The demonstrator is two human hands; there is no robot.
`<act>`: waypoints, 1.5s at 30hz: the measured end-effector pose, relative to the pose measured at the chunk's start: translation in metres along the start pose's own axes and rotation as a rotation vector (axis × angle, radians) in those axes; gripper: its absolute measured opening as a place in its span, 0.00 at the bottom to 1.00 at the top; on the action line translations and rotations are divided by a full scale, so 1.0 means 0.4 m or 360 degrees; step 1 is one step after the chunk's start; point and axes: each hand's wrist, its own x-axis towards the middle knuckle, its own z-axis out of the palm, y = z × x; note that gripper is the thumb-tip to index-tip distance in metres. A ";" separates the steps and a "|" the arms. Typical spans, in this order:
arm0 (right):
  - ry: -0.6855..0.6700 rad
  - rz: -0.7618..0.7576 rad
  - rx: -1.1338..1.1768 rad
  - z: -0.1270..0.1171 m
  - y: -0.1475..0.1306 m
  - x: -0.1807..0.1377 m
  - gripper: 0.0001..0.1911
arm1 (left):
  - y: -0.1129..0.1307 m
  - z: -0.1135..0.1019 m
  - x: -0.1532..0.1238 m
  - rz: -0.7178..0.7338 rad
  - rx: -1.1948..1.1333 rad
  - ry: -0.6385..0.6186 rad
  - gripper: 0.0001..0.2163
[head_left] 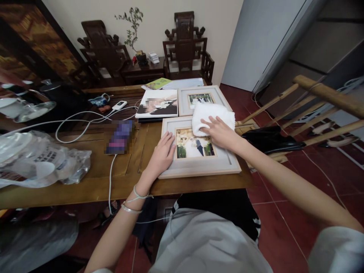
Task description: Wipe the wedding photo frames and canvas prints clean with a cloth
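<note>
A framed photo (227,163) with a pale wooden border lies flat at the right end of the wooden table (93,182). My left hand (162,153) rests flat on the frame's left edge, fingers stretched out. My right hand (218,131) presses a folded white cloth (212,113) onto the frame's upper glass, fingers spread over the cloth. A second framed photo (184,102) lies just behind, partly under the cloth. A frameless photo print (157,103) sits to its left.
A phone (120,137) on a white cable (110,178) lies mid-table, with more cables (76,121) and a small white device (119,105) behind. Crumpled clear plastic bags (42,159) fill the left. Bamboo poles (318,110) lean at the right. Dark carved chairs (184,49) stand by the wall.
</note>
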 end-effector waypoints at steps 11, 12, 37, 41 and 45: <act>-0.0305 -0.0321 0.0410 -0.176 -0.184 -0.296 0.37 | 0.006 0.008 -0.003 -0.0022 -0.0007 0.0053 0.22; -0.0295 -0.0318 0.0427 -0.178 -0.190 -0.302 0.38 | 0.006 0.008 -0.003 -0.0027 -0.0009 0.0055 0.22; -0.0314 -0.0278 0.0321 -0.138 -0.174 -0.247 0.36 | 0.012 0.007 -0.004 -0.0074 -0.0041 0.0042 0.22; -0.0331 -0.0353 0.0436 -0.168 -0.207 -0.297 0.37 | 0.015 0.007 -0.004 -0.0087 -0.0040 0.0035 0.21; -0.0241 -0.0249 0.0410 -0.113 -0.185 -0.233 0.41 | 0.012 0.008 -0.004 -0.0081 -0.0045 0.0035 0.22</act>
